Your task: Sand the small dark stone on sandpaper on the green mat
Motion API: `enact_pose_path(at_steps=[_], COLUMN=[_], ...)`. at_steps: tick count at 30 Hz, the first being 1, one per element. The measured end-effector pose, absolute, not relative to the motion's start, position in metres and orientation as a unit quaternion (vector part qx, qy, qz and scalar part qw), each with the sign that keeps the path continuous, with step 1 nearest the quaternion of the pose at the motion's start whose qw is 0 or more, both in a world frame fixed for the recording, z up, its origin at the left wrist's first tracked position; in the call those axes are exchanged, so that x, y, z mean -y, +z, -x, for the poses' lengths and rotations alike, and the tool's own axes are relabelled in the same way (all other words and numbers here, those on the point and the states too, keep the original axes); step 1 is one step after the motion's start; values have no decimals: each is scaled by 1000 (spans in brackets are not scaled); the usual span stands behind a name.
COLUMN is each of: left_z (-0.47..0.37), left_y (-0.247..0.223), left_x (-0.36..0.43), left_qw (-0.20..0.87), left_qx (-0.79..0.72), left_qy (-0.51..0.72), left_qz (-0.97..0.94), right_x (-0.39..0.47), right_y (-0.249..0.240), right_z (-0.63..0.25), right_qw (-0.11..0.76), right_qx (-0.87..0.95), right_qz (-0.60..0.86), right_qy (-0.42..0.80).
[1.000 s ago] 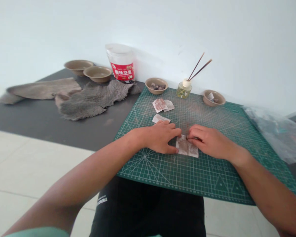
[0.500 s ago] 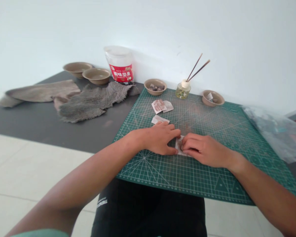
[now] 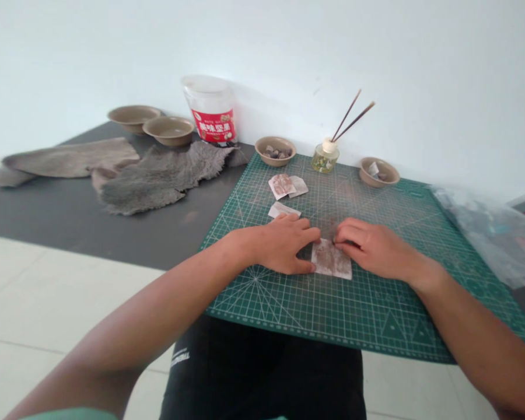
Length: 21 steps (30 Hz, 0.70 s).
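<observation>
A small white paper piece with brown smears (image 3: 332, 260) lies flat on the green cutting mat (image 3: 289, 303). My left hand (image 3: 286, 244) rests at its left side, thumb and forefinger apart on the paper's left edge. My right hand (image 3: 370, 248) is at its upper right, fingers pinched together on something too small to make out. Beyond my left hand lie a white paper piece (image 3: 284, 209), a brown-smeared one (image 3: 282, 185) and another pale one (image 3: 298, 186).
Behind stand a bowl of brown lumps (image 3: 275, 151), a reed diffuser (image 3: 325, 156), another bowl (image 3: 378, 172) and a plastic tub (image 3: 210, 111). Two bowls (image 3: 169, 130) and grey cloths (image 3: 157, 181) are at left, a clear plastic bag (image 3: 490, 233) at right.
My right hand has moved up and to the right, uncovering more of the smeared paper. My left hand has stayed in place on its left edge.
</observation>
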State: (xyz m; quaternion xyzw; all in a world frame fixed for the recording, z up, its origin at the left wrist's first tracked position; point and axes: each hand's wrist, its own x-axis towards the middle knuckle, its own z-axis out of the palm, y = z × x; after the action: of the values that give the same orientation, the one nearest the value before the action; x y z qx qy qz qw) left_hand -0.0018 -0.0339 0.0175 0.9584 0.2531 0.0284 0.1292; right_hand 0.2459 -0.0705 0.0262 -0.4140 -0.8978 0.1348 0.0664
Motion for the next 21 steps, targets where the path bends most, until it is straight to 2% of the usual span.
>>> enact_pose_path(at_steps=[3, 8, 12, 15, 21], left_z=[2, 2, 2, 2, 2], left_y=[18, 18, 18, 18, 21], left_x=[34, 33, 34, 33, 34], left_qw=[140, 136, 123, 128, 133], left_qx=[-251, -253, -248, -248, -251], left_qy=[20, 23, 19, 15, 14], left_qz=[-958, -958, -961, -960, -959], right_x=[73, 72, 71, 73, 69], right_y=[27, 27, 30, 29, 29], right_z=[-245, -243, -247, -244, -246], right_qw=[35, 68, 24, 47, 71], right_qx=[911, 903, 916, 922, 902], right_qz=[356, 402, 350, 323, 379], right_qy=[203, 134, 193, 206, 195])
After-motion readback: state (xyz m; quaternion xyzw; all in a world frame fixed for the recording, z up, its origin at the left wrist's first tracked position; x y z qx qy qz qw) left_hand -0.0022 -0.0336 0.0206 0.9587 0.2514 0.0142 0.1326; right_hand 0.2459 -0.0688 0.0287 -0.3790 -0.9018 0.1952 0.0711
